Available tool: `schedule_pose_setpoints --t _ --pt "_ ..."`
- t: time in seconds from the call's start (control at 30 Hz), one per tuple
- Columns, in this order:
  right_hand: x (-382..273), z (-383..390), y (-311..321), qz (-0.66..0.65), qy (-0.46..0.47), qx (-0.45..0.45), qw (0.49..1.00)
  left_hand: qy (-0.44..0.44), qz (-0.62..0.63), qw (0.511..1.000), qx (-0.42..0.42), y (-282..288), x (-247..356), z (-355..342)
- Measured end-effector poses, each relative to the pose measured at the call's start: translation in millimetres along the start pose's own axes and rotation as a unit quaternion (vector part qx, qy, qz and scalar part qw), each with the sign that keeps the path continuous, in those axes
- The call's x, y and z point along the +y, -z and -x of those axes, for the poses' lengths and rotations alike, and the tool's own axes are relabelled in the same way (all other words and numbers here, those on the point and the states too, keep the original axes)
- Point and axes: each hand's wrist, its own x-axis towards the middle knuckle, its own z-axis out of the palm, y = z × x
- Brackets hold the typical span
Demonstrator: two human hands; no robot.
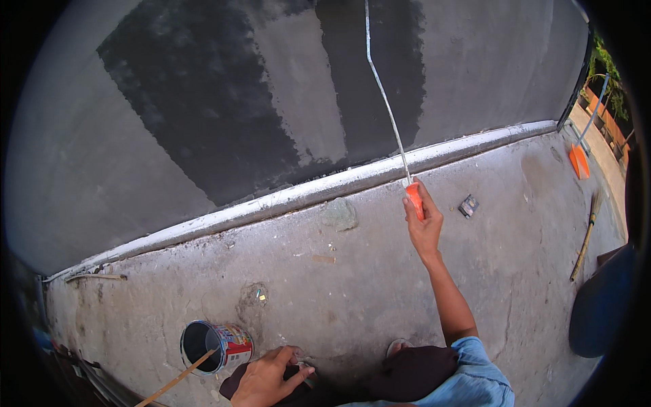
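My right hand (426,234) is closed around the orange handle of a paint roller (385,98), arm stretched forward. Its long, bent, pale rod runs up in front of the wall, and its far end lies beyond the top edge of the view. Dark, wet-looking paint patches (196,81) cover part of the grey wall (488,68), with a lighter strip between them. My left hand (268,380) rests over my knee, holding nothing, its thumb apart from the bent fingers. Close to its left stands a paint bucket (237,347), with a wooden stick (178,380) leaning across its rim.
A white-splashed ledge (298,197) runs along the wall's foot. On the concrete floor lie a flat grey lump (339,214), a small dark packet (468,206) and a wood scrap (324,259). Rightward are an orange shovel (578,161), a broom (586,237) and a blue barrel (600,305).
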Motion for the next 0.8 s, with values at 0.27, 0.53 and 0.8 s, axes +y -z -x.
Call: schedule_pose_setpoints --t 0.27,0.53,0.8 --pt "-6 -3 -28 -0.013 0.005 -0.012 1.0 -0.009 0.005 1.0 0.009 3 -6 4" --pt "-16 8 -41 0.082 0.027 -0.084 0.993 -0.006 0.02 1.0 0.017 10 -12 13" --pt "1 58 -35 0.109 -0.037 -0.124 0.986 -0.006 0.023 1.0 0.012 13 -19 15"
